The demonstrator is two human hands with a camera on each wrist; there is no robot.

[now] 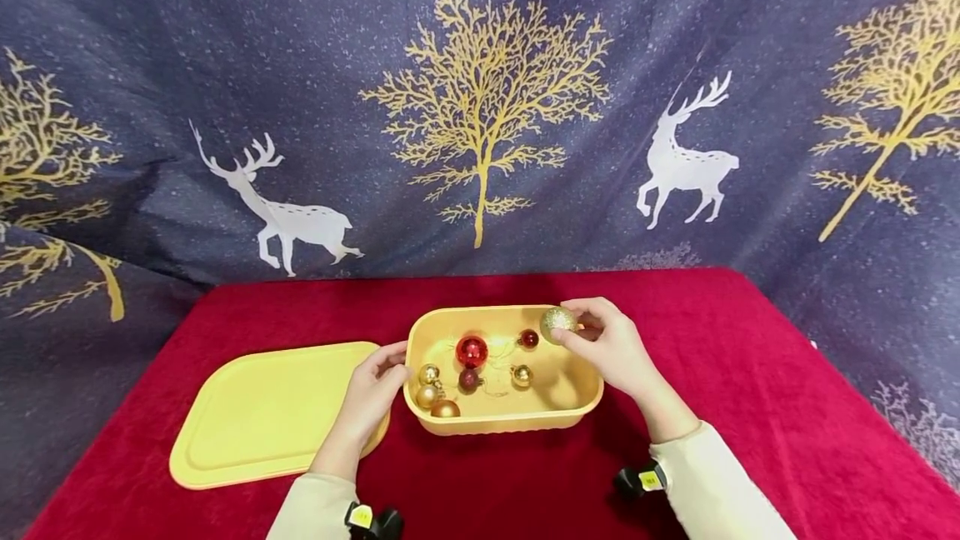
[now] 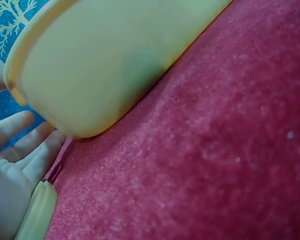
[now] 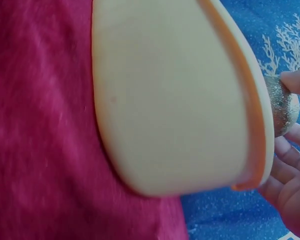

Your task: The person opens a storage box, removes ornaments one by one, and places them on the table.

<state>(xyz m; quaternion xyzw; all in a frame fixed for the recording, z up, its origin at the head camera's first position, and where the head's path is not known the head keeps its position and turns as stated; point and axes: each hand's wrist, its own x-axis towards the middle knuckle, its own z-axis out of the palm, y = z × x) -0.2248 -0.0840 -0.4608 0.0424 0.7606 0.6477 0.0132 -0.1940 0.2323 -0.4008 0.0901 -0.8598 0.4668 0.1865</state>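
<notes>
Left hand (image 1: pixel 371 382) touches the left end of a yellow rectangular plastic box (image 1: pixel 504 423), fingers apart and nearly straight; so light a contact could let the box slide on the red plush-covered desk (image 1: pixel 750 373) if knocked. Inside, three round gold balls (image 1: pixel 427 396) crowd the left end, then a shiny red ball (image 1: pixel 472 352), then thin pale threads (image 1: pixel 495 394) that might snag. Farther right, by the back rim, a glittery gold ball (image 1: pixel 557 322) is clamped between the right hand's (image 1: pixel 611 348) thumb and fingers; a loose pinch could drop it.
</notes>
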